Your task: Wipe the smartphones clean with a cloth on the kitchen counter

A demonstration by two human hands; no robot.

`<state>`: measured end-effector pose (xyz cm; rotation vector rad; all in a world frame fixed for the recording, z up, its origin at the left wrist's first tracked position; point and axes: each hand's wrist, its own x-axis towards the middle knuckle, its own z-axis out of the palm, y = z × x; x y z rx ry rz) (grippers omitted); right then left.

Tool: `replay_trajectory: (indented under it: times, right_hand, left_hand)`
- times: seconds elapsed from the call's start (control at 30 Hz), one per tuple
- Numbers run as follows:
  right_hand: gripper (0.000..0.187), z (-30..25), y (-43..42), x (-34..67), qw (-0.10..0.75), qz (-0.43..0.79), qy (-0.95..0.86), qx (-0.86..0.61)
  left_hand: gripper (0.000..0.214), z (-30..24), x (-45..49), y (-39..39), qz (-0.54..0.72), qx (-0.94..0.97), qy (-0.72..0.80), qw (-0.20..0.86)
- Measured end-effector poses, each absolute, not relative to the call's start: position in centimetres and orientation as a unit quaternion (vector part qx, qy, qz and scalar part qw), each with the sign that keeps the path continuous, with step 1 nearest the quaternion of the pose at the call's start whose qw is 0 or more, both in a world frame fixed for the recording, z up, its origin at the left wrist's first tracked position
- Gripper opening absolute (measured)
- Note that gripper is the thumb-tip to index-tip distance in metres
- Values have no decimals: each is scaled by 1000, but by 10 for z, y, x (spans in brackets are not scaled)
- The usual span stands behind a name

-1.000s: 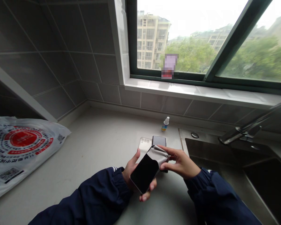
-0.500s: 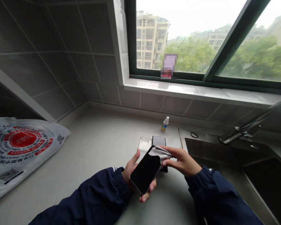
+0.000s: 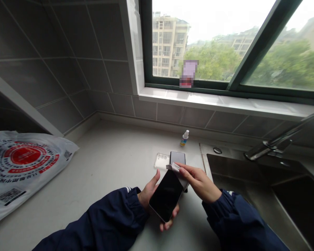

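A black-screened smartphone (image 3: 166, 196) lies tilted in my left hand (image 3: 148, 191), whose fingers curl round its lower side and whose thumb stands up past the left edge. My right hand (image 3: 202, 181) pinches a folded light grey cloth (image 3: 174, 167) against the phone's top edge and upper right corner. Behind them on the counter lies a second phone (image 3: 177, 157), partly covered by the cloth and my right hand. Beside it is a clear phone case (image 3: 161, 160) with camera cut-outs. A small white-capped spray bottle (image 3: 184, 138) stands upright farther back.
On the left of the white counter (image 3: 115, 150) sits a white plastic bag (image 3: 28, 164) with red and black print. To the right is a steel sink (image 3: 232, 174) with a chrome faucet (image 3: 261, 150). A window (image 3: 211, 42) rises above the tiled backsplash.
The cloth in my right hand has slid left along the phone's top edge, uncovering more screen. My left hand has brought the phone slightly down and to the right.
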<state>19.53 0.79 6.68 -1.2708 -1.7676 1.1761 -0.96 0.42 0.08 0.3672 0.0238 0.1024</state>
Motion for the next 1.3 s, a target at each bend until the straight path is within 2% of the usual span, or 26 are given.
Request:
replay_trajectory:
  times: [0.33, 0.53, 0.73, 0.9, 1.07, 1.3]
  right_hand:
    - [43, 56, 2, 181, 367, 419, -647, -521]
    - [41, 57, 7, 187, 378, 453, -619, -519]
    - [49, 61, 15, 205, 425, 452, -576, -533]
    - [49, 70, 17, 215, 441, 448, -577, -521]
    - [39, 71, 7, 202, 472, 390, -591, -525]
    - [14, 69, -21, 169, 502, 248, -640, -526]
  left_hand:
    - [106, 4, -8, 1, 19, 246, 67, 967]
    - [103, 6, -9, -1, 65, 246, 54, 966]
    - [105, 7, -11, 1, 185, 212, 88, 956]
    - [83, 10, -11, 2, 350, 208, 139, 903]
    - [64, 12, -10, 3, 431, 207, 170, 862]
    - [53, 9, -10, 1, 401, 221, 103, 883]
